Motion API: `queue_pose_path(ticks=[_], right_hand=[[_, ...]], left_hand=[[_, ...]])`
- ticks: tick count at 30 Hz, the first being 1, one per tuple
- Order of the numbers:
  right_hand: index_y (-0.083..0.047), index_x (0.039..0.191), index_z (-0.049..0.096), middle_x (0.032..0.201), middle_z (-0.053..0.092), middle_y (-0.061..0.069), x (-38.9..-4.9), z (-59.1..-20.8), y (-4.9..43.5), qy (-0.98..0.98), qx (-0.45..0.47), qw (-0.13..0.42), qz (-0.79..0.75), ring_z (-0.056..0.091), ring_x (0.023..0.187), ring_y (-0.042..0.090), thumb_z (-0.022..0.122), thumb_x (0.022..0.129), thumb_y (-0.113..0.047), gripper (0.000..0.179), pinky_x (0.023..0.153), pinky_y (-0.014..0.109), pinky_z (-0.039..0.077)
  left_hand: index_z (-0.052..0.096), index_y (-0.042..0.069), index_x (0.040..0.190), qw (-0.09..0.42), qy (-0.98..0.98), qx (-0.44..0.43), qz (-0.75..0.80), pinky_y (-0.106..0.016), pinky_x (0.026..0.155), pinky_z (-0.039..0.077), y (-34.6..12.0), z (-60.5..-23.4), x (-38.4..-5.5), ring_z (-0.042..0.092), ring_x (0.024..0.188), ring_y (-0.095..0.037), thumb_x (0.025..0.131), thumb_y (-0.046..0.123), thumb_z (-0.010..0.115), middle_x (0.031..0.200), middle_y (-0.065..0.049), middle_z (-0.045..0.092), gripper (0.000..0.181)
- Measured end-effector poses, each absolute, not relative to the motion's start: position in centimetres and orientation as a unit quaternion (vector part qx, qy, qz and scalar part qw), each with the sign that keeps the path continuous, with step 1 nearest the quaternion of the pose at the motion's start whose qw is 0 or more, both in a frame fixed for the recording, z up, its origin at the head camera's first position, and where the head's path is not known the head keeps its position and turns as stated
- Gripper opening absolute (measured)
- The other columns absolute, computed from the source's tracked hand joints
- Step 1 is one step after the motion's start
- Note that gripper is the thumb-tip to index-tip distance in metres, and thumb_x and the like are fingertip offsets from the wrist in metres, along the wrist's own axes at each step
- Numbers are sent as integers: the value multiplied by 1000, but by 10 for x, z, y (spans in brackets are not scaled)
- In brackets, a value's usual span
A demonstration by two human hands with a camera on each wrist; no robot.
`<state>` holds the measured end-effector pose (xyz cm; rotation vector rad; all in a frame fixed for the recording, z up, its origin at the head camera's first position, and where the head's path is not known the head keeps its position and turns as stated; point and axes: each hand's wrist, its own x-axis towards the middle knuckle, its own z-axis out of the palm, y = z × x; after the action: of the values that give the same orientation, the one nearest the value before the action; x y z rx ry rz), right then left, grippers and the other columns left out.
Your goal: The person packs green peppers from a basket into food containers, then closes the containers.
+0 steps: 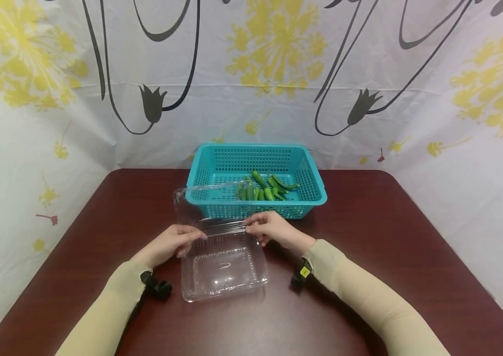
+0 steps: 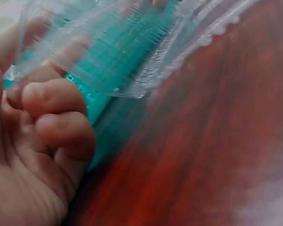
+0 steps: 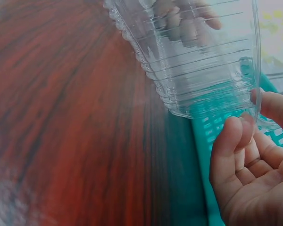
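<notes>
A clear plastic clamshell container stands unfolded in front of me, its lid raised toward the back and its base toward me. My left hand pinches the hinge side at the left. At the right end of the hinge, my right hand pinches the plastic between thumb and fingers. In the left wrist view, curled fingers of the left hand lie by the clear plastic. The right wrist view shows the right hand at the container's ribbed edge.
Behind the container sits a teal perforated basket holding several green peppers. Its front is partly seen through the clear lid. The dark red wooden table meets a patterned cloth at the back and sides.
</notes>
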<state>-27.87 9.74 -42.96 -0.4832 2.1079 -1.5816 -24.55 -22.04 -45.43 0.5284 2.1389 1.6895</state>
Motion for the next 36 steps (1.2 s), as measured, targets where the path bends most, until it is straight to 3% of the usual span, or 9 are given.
queue_pose_path(ticks=[7,21,29,36], right_hand=[[-1,117,67,63,51,5,-277,-428,101,771,-173,219,-572,52,57,15,70,89,-17,33,54,32,52],[-6,120,67,63,54,8,-275,-410,124,818,-188,185,-510,54,62,19,68,91,-24,34,60,39,55],[-2,117,68,88,63,23,-271,-378,145,833,-227,176,-473,59,66,23,66,93,-27,34,66,45,56],[-3,114,68,90,62,26,-283,-341,153,842,-230,147,-464,61,70,26,64,95,-30,34,69,47,55]], left_hand=[[64,-8,119,180,732,193,628,-22,48,37,-223,-458,-243,39,49,-7,99,22,57,61,1,45,37],[64,-10,113,168,716,202,647,-23,52,41,-222,-462,-241,42,52,-7,99,17,57,56,5,44,31],[62,-15,113,162,714,217,646,-23,52,42,-223,-461,-243,43,52,-7,99,14,55,54,6,41,33],[64,-11,113,165,722,211,638,-25,53,44,-224,-460,-243,44,53,-8,100,18,56,54,4,43,32]])
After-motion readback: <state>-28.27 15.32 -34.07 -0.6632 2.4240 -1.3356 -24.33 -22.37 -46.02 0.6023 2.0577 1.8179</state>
